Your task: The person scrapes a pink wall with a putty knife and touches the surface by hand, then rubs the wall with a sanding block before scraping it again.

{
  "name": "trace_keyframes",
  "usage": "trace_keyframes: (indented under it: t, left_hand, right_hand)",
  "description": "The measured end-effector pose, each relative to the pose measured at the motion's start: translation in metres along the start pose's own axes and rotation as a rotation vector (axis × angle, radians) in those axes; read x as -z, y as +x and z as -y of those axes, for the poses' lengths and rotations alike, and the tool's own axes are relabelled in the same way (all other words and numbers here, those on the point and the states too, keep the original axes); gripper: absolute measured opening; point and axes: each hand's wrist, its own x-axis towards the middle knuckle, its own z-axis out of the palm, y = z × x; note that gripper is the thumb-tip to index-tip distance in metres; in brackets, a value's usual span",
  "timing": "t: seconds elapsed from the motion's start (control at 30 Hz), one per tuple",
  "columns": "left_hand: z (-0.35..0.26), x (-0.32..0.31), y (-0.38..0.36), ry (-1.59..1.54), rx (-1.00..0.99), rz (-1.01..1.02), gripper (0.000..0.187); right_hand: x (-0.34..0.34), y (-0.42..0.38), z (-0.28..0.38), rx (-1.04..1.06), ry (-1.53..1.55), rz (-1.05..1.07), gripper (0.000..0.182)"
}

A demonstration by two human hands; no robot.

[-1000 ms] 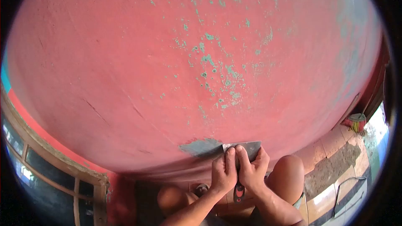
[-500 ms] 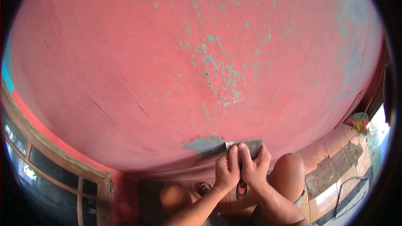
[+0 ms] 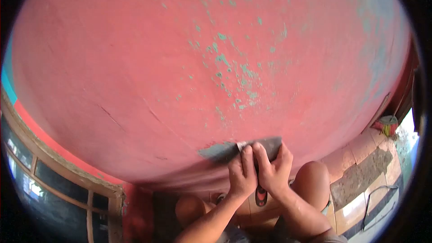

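Note:
Both of my hands grip one wide-bladed scraper [image 3: 271, 147], its blade at the pink wall [image 3: 135, 63]. My left hand [image 3: 243, 173] is closed on the tool's left side, a finger stretched up to the blade. My right hand [image 3: 273, 171] wraps the other side, fingers along the blade's right part. Between my wrists, the black and red handle end [image 3: 261, 196] sticks out downward. Just left of the blade lies a grey patch [image 3: 217, 150] where the pink paint is gone. The blade's shadow darkens part of that patch.
Green specks [image 3: 229, 69] show through the paint higher up. A wood-framed window [image 3: 58, 184] is at lower left. My bent knees [image 3: 309, 184] flank my arms. On the right are a tiled floor with a rough cement strip [image 3: 362, 177] and a broom [image 3: 387, 127].
My hands and the scraper have moved slightly up along the wall. The view has also shifted a little, and the blade and its shadow cover more of the grey patch's right end.

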Motion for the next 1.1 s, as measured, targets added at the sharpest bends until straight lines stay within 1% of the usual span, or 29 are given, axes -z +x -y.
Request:
trace_keyframes:
  t: [0.03, 0.07, 0.1, 0.17, 0.2, 0.23, 0.27, 0.3, 0.37, 0.4, 0.43, 0.5, 0.53, 0.57, 0.63, 0.67, 0.77, 0.83, 0.9, 0.93, 1.03, 1.07, 1.1]
  left_hand:
    - [0.002, 0.0, 0.0, 0.004, -0.039, 0.052, 0.031]
    - [0.019, -0.006, -0.011, -0.151, 0.034, 0.064, 0.032]
    - [0.01, -0.006, -0.006, -0.215, 0.107, 0.043, 0.034]
    - [-0.015, 0.003, 0.002, -0.327, 0.273, 0.03, 0.039]
    - [-0.018, 0.013, 0.009, -0.192, 0.256, 0.089, 0.038]
    - [-0.013, 0.007, 0.004, -0.262, 0.285, 0.049, 0.038]
    - [-0.007, 0.003, -0.003, -0.25, 0.311, 0.064, 0.038]
    - [-0.005, 0.001, -0.007, -0.243, 0.32, 0.074, 0.038]
    - [-0.007, 0.003, -0.003, -0.236, 0.212, 0.053, 0.037]
    - [-0.008, 0.0, -0.001, -0.23, 0.166, 0.036, 0.036]
    - [-0.011, 0.004, 0.008, -0.266, 0.155, 0.002, 0.036]
    - [-0.024, 0.015, 0.022, -0.168, 0.127, 0.012, 0.036]
    - [-0.014, 0.014, 0.016, -0.14, 0.146, 0.04, 0.035]
    - [-0.007, 0.009, 0.011, -0.207, 0.152, 0.048, 0.035]
    - [-0.005, 0.009, 0.005, -0.173, 0.134, 0.099, 0.034]
    - [-0.004, 0.008, 0.006, -0.256, 0.094, 0.076, 0.032]
    - [-0.018, 0.019, 0.015, -0.199, 0.252, 0.135, 0.033]
    - [-0.005, 0.01, 0.006, -0.231, 0.192, 0.09, 0.034]
    - [-0.004, 0.006, 0.006, -0.256, 0.082, 0.071, 0.034]
    - [-0.007, 0.01, 0.007, -0.276, 0.129, 0.108, 0.034]
    - [-0.01, 0.02, 0.016, -0.197, 0.238, 0.166, 0.034]
    - [-0.009, 0.012, 0.013, -0.31, 0.215, 0.083, 0.035]
    - [-0.008, 0.008, 0.01, -0.304, 0.189, 0.083, 0.036]
  right_hand:
    - [0.001, -0.003, -0.005, -0.008, -0.004, -0.016, 0.017]
    - [-0.002, -0.008, -0.018, -0.033, 0.074, -0.052, 0.017]
    - [-0.006, -0.01, -0.027, -0.006, 0.182, -0.071, 0.017]
    - [-0.003, -0.001, 0.001, 0.007, 0.027, 0.019, 0.016]
    - [-0.003, 0.001, 0.002, -0.015, 0.028, 0.032, 0.016]
    - [-0.002, -0.001, 0.003, -0.043, 0.027, 0.048, 0.016]
    - [0.0, 0.002, 0.005, -0.042, 0.025, 0.068, 0.016]
    - [0.001, -0.003, 0.0, -0.043, 0.048, 0.035, 0.016]
    - [-0.002, -0.009, -0.017, -0.021, 0.106, -0.037, 0.016]
    - [-0.007, -0.005, -0.011, 0.008, 0.167, -0.043, 0.017]
    - [-0.007, 0.001, 0.002, 0.046, 0.061, 0.009, 0.017]
    - [-0.01, 0.008, 0.018, 0.015, 0.067, 0.056, 0.016]
    - [-0.009, 0.002, 0.014, -0.01, 0.078, 0.03, 0.016]
    - [-0.008, -0.001, 0.008, -0.009, 0.092, 0.004, 0.016]
    - [-0.012, -0.003, 0.002, 0.004, 0.12, -0.03, 0.016]
    - [-0.013, -0.004, -0.002, 0.008, 0.127, -0.035, 0.016]
    - [-0.012, -0.008, -0.008, -0.013, 0.112, -0.045, 0.016]
    - [-0.01, -0.004, -0.001, 0.0, 0.087, -0.033, 0.016]
    - [-0.011, -0.008, -0.006, 0.012, 0.114, -0.061, 0.017]
    - [-0.012, -0.007, -0.007, 0.026, 0.1, -0.063, 0.017]
    - [-0.011, -0.002, 0.002, 0.02, 0.061, -0.037, 0.016]
    - [-0.01, -0.003, 0.003, 0.003, 0.058, -0.031, 0.016]
    - [-0.009, -0.001, 0.006, 0.01, 0.055, -0.017, 0.016]
